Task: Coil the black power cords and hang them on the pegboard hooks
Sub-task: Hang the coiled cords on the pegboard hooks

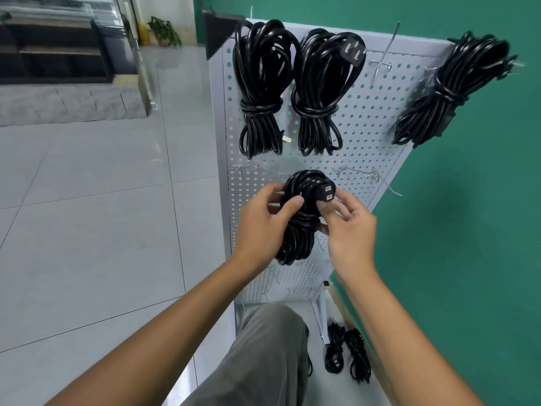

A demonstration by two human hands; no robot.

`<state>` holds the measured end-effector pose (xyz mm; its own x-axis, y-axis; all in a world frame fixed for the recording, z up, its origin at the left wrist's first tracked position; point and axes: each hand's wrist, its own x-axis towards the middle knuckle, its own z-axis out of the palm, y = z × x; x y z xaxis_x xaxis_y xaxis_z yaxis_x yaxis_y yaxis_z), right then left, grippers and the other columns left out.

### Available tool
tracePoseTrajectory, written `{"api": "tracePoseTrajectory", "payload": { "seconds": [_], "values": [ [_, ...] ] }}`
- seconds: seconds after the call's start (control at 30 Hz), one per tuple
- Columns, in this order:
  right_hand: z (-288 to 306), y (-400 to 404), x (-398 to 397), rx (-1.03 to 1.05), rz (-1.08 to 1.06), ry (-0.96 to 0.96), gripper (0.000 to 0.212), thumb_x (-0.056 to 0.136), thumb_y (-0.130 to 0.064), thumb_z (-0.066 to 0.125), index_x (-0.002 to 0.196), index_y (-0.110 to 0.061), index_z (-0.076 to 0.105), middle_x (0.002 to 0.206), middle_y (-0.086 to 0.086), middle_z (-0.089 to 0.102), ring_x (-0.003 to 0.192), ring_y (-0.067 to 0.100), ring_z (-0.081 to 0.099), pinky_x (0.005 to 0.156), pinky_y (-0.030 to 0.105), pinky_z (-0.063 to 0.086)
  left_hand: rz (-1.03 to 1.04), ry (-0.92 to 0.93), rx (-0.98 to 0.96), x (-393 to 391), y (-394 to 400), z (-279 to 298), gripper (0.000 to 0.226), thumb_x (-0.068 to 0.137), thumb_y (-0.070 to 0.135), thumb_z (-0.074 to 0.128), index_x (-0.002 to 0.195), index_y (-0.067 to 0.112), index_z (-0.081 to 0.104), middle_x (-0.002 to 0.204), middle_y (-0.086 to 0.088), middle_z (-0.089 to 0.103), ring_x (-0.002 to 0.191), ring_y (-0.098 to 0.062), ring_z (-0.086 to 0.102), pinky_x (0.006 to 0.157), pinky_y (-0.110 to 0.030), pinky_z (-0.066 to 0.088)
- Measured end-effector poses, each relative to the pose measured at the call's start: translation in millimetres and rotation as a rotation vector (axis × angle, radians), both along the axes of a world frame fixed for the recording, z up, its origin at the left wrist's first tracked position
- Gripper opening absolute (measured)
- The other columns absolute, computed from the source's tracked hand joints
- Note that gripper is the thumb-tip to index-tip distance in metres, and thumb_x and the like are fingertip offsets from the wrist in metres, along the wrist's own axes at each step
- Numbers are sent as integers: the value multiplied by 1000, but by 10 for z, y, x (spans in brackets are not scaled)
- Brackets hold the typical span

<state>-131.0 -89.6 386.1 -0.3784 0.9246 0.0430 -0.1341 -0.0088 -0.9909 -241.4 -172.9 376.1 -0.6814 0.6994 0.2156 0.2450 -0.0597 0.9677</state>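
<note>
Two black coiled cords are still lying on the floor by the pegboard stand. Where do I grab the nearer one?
Judging by its pose, grip the nearer black coiled cord around its middle, coming from above. It lies flat and lengthways on the grey floor, beside the other black coiled cord, so a mid-bundle pinch should keep the loops together.

A coiled black power cord point(295, 218), bound around its middle, is held against the lower half of a white pegboard point(377, 124), its female connector point(327, 191) facing out at the top of the bundle. The left hand point(265, 227) grips the coil's waist while the right hand point(345, 227) pinches near the connector. Three finished coils hang from the top row: one at the left point(260, 86), one beside it point(320, 92) showing a three-pin plug point(354, 52), one at the far right edge point(448, 92). Two more bundled cords point(347, 354) lie on the floor by the board's foot. Bare metal hooks point(380, 65) project between the hung coils.
</note>
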Motion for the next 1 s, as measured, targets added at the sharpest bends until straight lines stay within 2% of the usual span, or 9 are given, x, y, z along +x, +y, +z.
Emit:
{"api": "tracePoseTrajectory", "payload": {
  "seconds": [0.1,0.4,0.53,0.63,0.73,0.87,1.0],
  "values": [
    [63,60,6,39,-17,-4,32,97,-3,64,128,-8,66,110,4,77,102,16,74,95,43,59,-11,-27,-6,-47,134,55,22,99,30,68,117,18,69,103,4,75,94,-10,72,82,-32,59],
    [98,182,-45,82,-56,-10,29,98,-3,63,126,-7,68,107,4,78,100,17,75,97,48,57,15,-52,-36,-42,341,144,20,103,32,61,118,20,66,97,-1,74,88,-12,71,78,-33,57],
    [113,260,-74,111,-55,-40,24,98,-5,64,115,-20,71,102,-2,78,97,11,74,97,44,58,24,-114,-39,-43,404,137,21,102,35,62,117,20,66,96,-5,75,91,-19,73,89,-47,60],
    [127,314,-98,125,-52,-58,26,99,-6,64,120,-19,69,95,-12,76,90,1,73,94,36,59,29,-119,-46,-40,435,139,24,99,42,61,114,24,65,96,-4,74,92,-21,73,91,-52,58],
    [121,327,-92,132,-25,-81,25,100,-7,62,120,-20,69,99,-12,75,93,1,72,94,33,58,27,-116,-43,-46,432,108,19,99,41,61,111,26,64,97,-6,73,92,-20,72,91,-50,59],
    [8,325,-37,83,1,-100,24,101,-9,60,104,-33,61,100,-14,70,97,5,70,99,43,56,33,2,-68,-29,391,30,20,100,39,63,113,25,64,98,-1,74,86,-16,72,80,-40,59],
    [-44,311,-67,51,15,-87,21,100,-10,62,104,-31,62,104,-9,71,103,13,71,98,48,57,46,4,-75,-64,383,8,20,102,35,61,117,22,65,99,0,73,85,-15,71,76,-34,55]
  ]
}}
